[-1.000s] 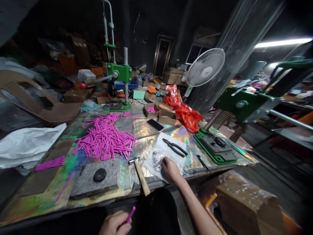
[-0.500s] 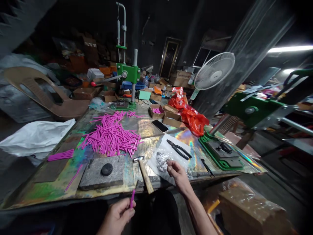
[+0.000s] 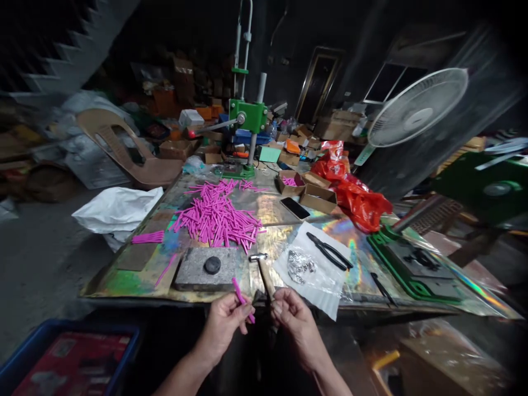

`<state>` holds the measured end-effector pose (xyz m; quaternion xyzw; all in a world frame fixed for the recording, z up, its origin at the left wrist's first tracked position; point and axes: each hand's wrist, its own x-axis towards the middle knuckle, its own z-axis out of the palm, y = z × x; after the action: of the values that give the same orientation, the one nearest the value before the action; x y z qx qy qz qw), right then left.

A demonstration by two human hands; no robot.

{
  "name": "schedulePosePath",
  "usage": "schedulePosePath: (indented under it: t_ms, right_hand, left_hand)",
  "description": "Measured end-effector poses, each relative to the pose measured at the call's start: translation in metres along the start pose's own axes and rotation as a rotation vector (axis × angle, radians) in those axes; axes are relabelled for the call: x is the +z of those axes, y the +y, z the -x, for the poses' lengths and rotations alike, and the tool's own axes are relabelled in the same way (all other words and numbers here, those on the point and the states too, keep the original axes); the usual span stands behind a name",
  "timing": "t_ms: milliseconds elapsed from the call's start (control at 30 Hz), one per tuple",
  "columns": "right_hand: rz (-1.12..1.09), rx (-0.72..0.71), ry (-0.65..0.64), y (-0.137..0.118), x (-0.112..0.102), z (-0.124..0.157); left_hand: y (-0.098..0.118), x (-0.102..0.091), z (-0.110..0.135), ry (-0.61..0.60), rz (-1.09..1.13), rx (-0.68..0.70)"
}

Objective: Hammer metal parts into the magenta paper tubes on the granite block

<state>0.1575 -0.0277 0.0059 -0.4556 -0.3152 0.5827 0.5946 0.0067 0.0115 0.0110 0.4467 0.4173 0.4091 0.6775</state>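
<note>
My left hand [image 3: 225,319] pinches a short magenta stick [image 3: 238,289] between thumb and fingers, just off the table's front edge. Close beside it, my right hand [image 3: 293,316] has its fingertips pressed together; whatever they hold is too small or hidden to name. Behind the right fingers lies a hammer [image 3: 266,275] with a wooden handle, its lower end partly covered by that hand. A grey block [image 3: 190,270] bearing a round black disc [image 3: 213,265] sits beyond my left hand. Small shiny metal pieces [image 3: 299,267] rest in clear plastic on a white sheet [image 3: 322,286].
A large heap of magenta sticks [image 3: 216,214] covers the table's middle left. Black-handled pliers [image 3: 329,252] lie on the sheet. Behind are a phone [image 3: 294,208], small cardboard boxes [image 3: 318,198] and a red bag [image 3: 358,201]. Green presses [image 3: 248,116] stand at the back and right.
My right hand has left the small metal pieces and come left, close to my left hand. The left hand has risen with its stick. The view has swung left.
</note>
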Motion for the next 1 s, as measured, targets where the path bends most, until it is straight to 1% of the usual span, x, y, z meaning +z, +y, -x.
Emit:
schedulePosePath:
  t_ms: [100,167,333,600,733,1000]
  right_hand:
    - [-0.016,0.043,-0.046,0.009,0.014,0.008]
    - [-0.031,0.056,-0.074,0.015,0.02,0.011]
    - [-0.046,0.052,-0.104,0.022,0.026,0.013]
    - [-0.053,0.055,-0.097,0.022,0.027,0.013]
    - [-0.062,0.06,-0.067,0.022,0.028,0.015]
    - [-0.098,0.057,0.024,0.026,0.031,0.015]
  left_hand:
    - [0.003,0.001,0.002,0.06,0.151,-0.037]
    - [0.005,0.001,0.004,0.079,0.237,-0.076]
    - [0.004,-0.001,0.008,0.07,0.348,-0.102]
    - [0.004,0.0,0.012,0.059,0.365,-0.119]
    - [0.002,0.001,0.012,0.059,0.333,-0.091]
    - [-0.008,0.002,0.011,0.129,0.249,-0.05]
